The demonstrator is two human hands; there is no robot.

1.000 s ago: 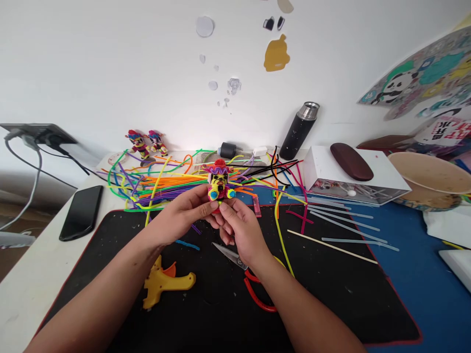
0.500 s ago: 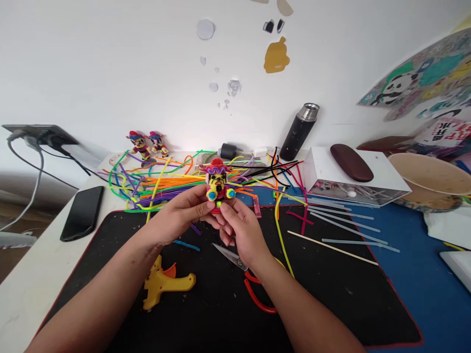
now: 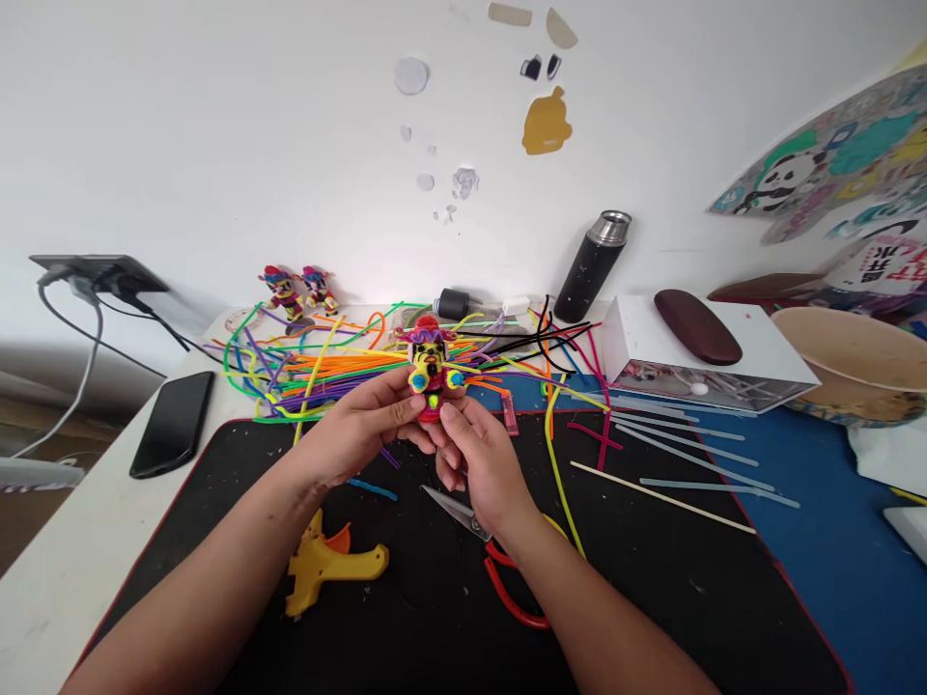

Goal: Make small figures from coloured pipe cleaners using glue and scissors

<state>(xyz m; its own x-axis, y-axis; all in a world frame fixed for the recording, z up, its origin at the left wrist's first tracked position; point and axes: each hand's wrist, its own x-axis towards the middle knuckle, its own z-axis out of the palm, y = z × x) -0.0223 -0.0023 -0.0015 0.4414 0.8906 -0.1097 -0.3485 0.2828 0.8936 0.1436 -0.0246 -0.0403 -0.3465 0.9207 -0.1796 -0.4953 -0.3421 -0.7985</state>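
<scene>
A small pipe-cleaner figurine (image 3: 433,365) stands upright between my hands, with a red and purple hat, yellow face and blue-tipped yellow arms. My left hand (image 3: 377,420) pinches its lower left side between thumb and fingers. On the other side, my right hand (image 3: 474,439) grips the base, its thumb on the front. Scissors (image 3: 518,594) with red handles lie below my right hand, partly covered by my forearm. A yellow glue gun (image 3: 329,569) rests on the black mat (image 3: 637,608) near my left forearm. A short blue pipe cleaner (image 3: 373,489) lies under my left wrist.
Many coloured pipe cleaners (image 3: 333,369) spread behind my hands. Two similar figurines (image 3: 284,292) stand at the wall. A phone (image 3: 172,425) lies left; a black thermos (image 3: 590,270), white box (image 3: 768,352) and glue sticks (image 3: 695,449) are right. A wooden stick (image 3: 662,497) crosses the mat.
The view has shifted slightly, so everything sits a little lower and further right. Both hands keep hold of the figurine, which now leans back a bit less and shows more of its base.
</scene>
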